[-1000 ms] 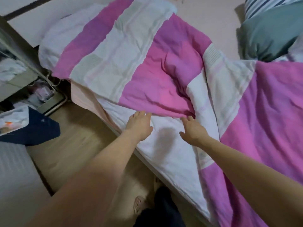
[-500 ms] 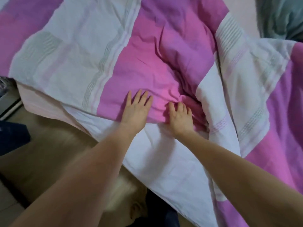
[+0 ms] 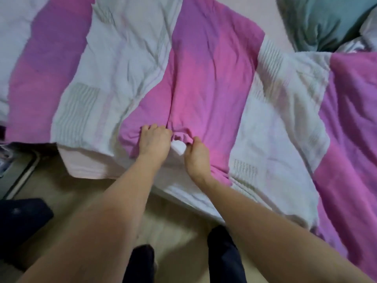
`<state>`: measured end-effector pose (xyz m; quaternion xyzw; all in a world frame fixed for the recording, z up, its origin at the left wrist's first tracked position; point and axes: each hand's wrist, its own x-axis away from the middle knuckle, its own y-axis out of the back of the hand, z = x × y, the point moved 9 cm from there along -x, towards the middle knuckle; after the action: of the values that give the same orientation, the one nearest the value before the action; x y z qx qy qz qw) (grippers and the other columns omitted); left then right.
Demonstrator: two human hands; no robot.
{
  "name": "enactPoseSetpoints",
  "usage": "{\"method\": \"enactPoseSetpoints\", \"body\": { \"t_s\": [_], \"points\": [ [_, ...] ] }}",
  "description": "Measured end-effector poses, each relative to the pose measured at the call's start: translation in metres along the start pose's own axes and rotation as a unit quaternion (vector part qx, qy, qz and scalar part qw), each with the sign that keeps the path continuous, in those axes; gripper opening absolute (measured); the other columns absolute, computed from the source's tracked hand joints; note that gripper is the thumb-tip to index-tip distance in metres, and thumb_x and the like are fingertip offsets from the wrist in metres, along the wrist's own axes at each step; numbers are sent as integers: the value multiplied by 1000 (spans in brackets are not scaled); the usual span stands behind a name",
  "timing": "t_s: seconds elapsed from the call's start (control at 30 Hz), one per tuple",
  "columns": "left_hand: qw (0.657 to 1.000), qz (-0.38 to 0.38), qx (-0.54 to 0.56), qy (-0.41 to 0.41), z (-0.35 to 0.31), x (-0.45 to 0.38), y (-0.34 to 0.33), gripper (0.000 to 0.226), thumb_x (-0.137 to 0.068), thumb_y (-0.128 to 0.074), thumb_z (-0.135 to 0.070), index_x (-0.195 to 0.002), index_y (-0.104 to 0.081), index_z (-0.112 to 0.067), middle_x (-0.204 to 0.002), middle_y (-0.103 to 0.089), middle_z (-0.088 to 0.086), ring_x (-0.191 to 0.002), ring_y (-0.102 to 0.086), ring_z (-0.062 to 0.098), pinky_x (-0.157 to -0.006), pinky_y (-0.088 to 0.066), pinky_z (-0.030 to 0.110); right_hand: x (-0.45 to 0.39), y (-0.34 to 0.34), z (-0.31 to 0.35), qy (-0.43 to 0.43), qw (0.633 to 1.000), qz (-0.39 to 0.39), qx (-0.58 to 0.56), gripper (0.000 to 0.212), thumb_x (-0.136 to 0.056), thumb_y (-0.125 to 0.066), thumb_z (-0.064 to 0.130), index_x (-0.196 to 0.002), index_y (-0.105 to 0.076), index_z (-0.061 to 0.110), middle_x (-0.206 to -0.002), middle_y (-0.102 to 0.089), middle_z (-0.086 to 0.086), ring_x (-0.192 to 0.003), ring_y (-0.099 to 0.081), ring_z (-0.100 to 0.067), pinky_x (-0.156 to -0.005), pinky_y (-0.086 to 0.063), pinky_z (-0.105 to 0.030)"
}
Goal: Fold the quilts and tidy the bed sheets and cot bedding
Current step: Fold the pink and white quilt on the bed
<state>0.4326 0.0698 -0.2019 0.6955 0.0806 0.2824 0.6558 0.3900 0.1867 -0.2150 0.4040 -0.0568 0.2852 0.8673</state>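
A quilt (image 3: 204,74) with wide pink, purple and white stripes lies spread and creased over the bed. My left hand (image 3: 155,140) and my right hand (image 3: 196,155) sit close together at the quilt's near edge, both closed on bunched pink fabric. A small white fold of the cover shows between them. A pale pink sheet (image 3: 273,15) shows beyond the quilt at the top.
A grey-green pillow (image 3: 326,21) lies at the top right on the bed. The mattress edge (image 3: 85,166) overhangs a wooden floor (image 3: 173,227). A dark blue object (image 3: 22,219) lies on the floor at the left. My dark trouser legs (image 3: 222,260) stand by the bed.
Both hands went from lying flat with fingers spread on the pink stripe to closing on the fabric at the quilt's near edge. The view pulled back a little.
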Motion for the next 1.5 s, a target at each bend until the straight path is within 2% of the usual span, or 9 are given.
{"method": "enactPoseSetpoints", "body": {
  "t_s": [0.13,0.33,0.5,0.67,0.8,0.93,1.13,1.3,1.5],
  "points": [
    [999,1,-30,-24,64,31,24,25,-94,-44,-16,-106,-66,-16,-114,-61,6,-112,-51,27,-90,-33,37,43,-37,46,-14,998,-26,-47,24,-96,-39,7,-116,-52,1,-98,-66,-25,-89,-61,-39,-74,-41,-42],
    [971,227,-12,-69,137,94,-26,44,-93,-53,-25,-136,-47,-18,-136,-44,9,-128,-42,28,-104,-36,42,84,-115,39,-53,951,206,226,43,-96,-49,39,-129,-44,11,-128,-49,-15,-121,-48,-34,-99,-41,-43],
    [968,219,118,40,233,87,9,41,-93,-50,-18,-134,-50,-14,-137,-49,11,-123,-49,31,-101,-42,41,53,-102,98,-2,967,179,179,35,-96,-45,14,-128,-49,2,-130,-52,-22,-119,-50,-35,-96,-41,-36],
    [957,186,185,125,321,52,49,49,-96,-46,-15,-145,-38,-10,-150,-37,12,-135,-38,27,-107,-32,31,4,-117,203,79,966,191,157,33,-93,-48,12,-124,-55,4,-124,-60,-17,-113,-56,-31,-90,-42,-32],
    [947,164,198,194,390,28,55,49,-97,-46,-21,-144,-39,-11,-149,-37,12,-134,-39,29,-109,-35,38,-44,-157,289,131,954,226,145,32,-95,-47,16,-124,-55,6,-120,-62,-12,-112,-57,-30,-82,-39,-26],
    [916,130,265,271,446,7,31,52,-96,-48,-26,-141,-38,-2,-144,-43,18,-130,-44,33,-106,-38,40,-79,-197,341,143,951,233,143,32,-96,-46,18,-125,-55,9,-124,-61,-8,-113,-56,-25,-88,-40,-27],
    [856,104,360,356,491,-28,-38,75,-90,-58,-46,-143,-28,-3,-140,-45,20,-129,-43,37,-105,-38,43,-122,-264,359,111,962,223,110,30,-96,-48,21,-121,-57,8,-113,-64,-9,-90,-56,-19,-73,-37,-22],
    [841,116,403,343,507,-65,-76,102,-75,-72,-54,-150,-19,-8,-147,-38,15,-134,-40,34,-108,-35,49,-156,-317,370,62,970,208,109,35,-96,-53,31,-118,-56,5,-112,-64,-12,-104,-59,-28,-82,-42,-30],
    [874,120,449,145,505,-116,-55,39,-89,-55,-10,-127,-55,-2,-124,-61,17,-115,-57,28,-90,-41,19,-181,-384,393,-37,962,221,156,73,-86,-59,56,-130,-41,0,-129,-55,-18,-118,-53,-34,-92,-42,-36]
  ]
}}
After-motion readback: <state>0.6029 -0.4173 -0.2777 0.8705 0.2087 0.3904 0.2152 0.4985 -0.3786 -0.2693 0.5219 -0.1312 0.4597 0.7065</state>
